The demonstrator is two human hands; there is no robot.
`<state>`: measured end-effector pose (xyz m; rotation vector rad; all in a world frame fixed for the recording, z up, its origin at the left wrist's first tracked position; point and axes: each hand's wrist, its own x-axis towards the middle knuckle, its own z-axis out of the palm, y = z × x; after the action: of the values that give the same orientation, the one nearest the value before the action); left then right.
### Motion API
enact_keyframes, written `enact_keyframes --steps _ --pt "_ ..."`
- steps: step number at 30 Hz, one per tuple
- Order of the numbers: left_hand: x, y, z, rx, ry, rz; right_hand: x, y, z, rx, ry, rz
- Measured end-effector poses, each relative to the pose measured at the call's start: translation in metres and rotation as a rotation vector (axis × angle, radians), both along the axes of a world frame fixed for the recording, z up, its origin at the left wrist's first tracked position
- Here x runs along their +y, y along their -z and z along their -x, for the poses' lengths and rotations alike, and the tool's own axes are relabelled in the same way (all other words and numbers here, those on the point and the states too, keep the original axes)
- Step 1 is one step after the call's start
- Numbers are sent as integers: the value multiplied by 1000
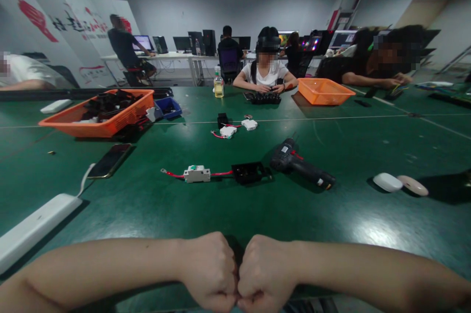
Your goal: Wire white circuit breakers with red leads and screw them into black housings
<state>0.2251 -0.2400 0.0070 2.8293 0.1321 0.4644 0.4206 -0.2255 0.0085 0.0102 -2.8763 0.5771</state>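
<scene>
My left hand point(209, 270) and my right hand point(264, 273) are both closed into fists, pressed knuckle to knuckle at the near edge of the green table point(235, 205). Nothing shows in either fist. Beyond them lie a white circuit breaker with red wires point(196, 173), a black square part point(248, 172) and a black electric screwdriver point(300, 165). Farther back sit a small black block point(222, 119) and two white parts with red wires point(228, 131).
An orange basket of black parts point(99, 114) and a blue bin point(168, 107) stand at the left, with a phone point(109, 160) and a white power strip point(35, 227). Another orange basket point(324, 91), a bottle point(218, 85) and white pebble-shaped objects point(400, 183) are about. People sit across the table.
</scene>
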Motion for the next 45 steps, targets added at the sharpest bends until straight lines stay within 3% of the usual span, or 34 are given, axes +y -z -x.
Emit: enact_keyframes --steps 38,45 --pt "-1 1 0 -48 -17 4 0 5 -2 128 -6 46" --pt "0 0 0 -49 -13 -3 0 2 -1 54 -12 32"
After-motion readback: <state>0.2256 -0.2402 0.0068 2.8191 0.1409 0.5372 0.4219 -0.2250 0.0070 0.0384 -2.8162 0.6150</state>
